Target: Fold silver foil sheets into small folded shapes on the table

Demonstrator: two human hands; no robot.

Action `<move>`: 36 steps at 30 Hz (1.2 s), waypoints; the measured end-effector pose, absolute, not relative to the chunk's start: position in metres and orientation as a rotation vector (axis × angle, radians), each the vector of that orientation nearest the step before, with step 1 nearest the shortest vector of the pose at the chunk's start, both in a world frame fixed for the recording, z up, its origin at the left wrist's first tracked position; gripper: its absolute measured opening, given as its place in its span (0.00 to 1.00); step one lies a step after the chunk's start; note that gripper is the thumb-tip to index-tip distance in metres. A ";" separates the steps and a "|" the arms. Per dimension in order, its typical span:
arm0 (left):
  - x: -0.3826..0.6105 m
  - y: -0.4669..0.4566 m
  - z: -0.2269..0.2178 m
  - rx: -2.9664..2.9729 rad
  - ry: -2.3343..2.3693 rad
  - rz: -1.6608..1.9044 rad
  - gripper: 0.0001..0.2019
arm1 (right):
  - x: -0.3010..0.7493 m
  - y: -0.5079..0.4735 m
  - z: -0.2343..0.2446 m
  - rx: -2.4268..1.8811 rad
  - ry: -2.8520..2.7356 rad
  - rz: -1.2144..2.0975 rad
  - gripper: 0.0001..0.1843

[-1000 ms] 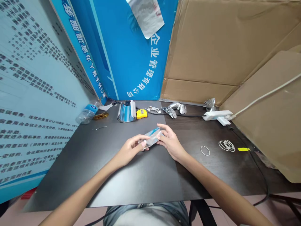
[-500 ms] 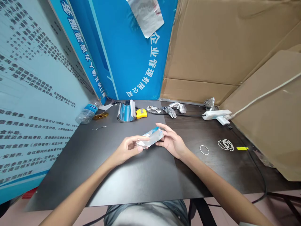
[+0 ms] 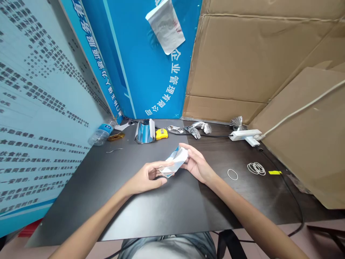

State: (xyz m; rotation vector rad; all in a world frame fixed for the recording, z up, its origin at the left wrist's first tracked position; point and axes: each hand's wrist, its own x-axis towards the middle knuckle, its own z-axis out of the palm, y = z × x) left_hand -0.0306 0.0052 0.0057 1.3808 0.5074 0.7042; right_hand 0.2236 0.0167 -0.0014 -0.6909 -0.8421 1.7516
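Two bare hands grasp a silver-and-blue foil pouch (image 3: 174, 162), the left hand (image 3: 145, 178) pinching it from 8 o'clock and the right hand (image 3: 196, 165) from 3 o'clock, its flat strip newly bent, above the dark desk (image 3: 151, 216).

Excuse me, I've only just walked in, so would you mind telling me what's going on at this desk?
A person at a dark desk is holding a creased piece of silver foil up between the left hand and the right hand. Farther back lie a yellow tape measure and more foil scraps, with a white power strip beyond them. Rubber bands lie on the right.
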 end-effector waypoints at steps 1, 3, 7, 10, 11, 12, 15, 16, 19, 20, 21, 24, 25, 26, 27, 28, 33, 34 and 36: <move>-0.030 0.005 0.007 1.382 0.539 0.706 0.27 | 0.225 0.017 -0.001 -0.667 -0.828 1.777 0.22; -0.031 0.005 0.009 1.391 0.598 0.727 0.26 | 0.227 0.018 0.000 -0.617 -0.795 1.835 0.24; -0.031 0.007 0.005 1.381 0.710 0.805 0.21 | 0.227 0.018 0.002 -0.624 -0.779 1.863 0.28; -0.029 0.008 -0.001 1.333 0.805 0.904 0.19 | 0.222 0.017 0.001 -0.681 -0.809 1.816 0.26; -0.027 0.009 -0.002 1.328 0.829 0.933 0.18 | 0.220 0.016 0.000 -0.692 -0.819 1.800 0.25; -0.026 0.009 -0.002 1.331 0.850 0.955 0.18 | 0.219 0.016 -0.001 -0.699 -0.827 1.788 0.25; -0.020 0.007 -0.001 1.364 0.893 0.975 0.18 | 0.216 0.015 -0.003 -0.723 -0.854 1.753 0.24; -0.019 0.006 -0.001 1.375 0.905 0.976 0.17 | 0.215 0.015 -0.004 -0.737 -0.865 1.743 0.24; -0.015 0.002 0.000 1.391 0.920 0.976 0.19 | 0.214 0.014 -0.003 -0.803 -0.907 1.705 0.23; -0.014 0.001 0.000 1.391 0.922 0.968 0.21 | 0.213 0.014 -0.003 -0.832 -0.917 1.689 0.23; -0.013 0.000 0.000 1.391 0.925 0.954 0.24 | 0.212 0.013 -0.003 -0.863 -0.921 1.670 0.24; -0.013 -0.001 0.002 1.400 0.953 0.875 0.32 | 0.209 0.014 -0.004 -0.930 -0.931 1.618 0.26; -0.013 -0.001 0.002 1.411 0.957 0.839 0.31 | 0.208 0.014 -0.005 -0.938 -0.950 1.602 0.26; -0.013 0.000 0.002 1.424 0.954 0.799 0.28 | 0.206 0.014 -0.006 -0.939 -0.979 1.583 0.26; -0.013 0.001 0.002 1.436 0.945 0.761 0.24 | 0.206 0.014 -0.007 -0.936 -1.013 1.564 0.25; -0.014 0.003 0.002 1.442 0.934 0.729 0.19 | 0.205 0.014 -0.008 -0.932 -1.047 1.540 0.23; -0.012 0.006 0.006 1.366 0.944 0.674 0.15 | 0.204 0.009 -0.012 -0.930 -1.223 1.451 0.24; -0.011 0.006 0.008 1.347 0.957 0.668 0.17 | 0.204 0.008 -0.012 -0.933 -1.256 1.439 0.27; -0.009 0.005 0.013 1.326 0.982 0.659 0.22 | 0.204 0.007 -0.013 -0.942 -1.301 1.425 0.30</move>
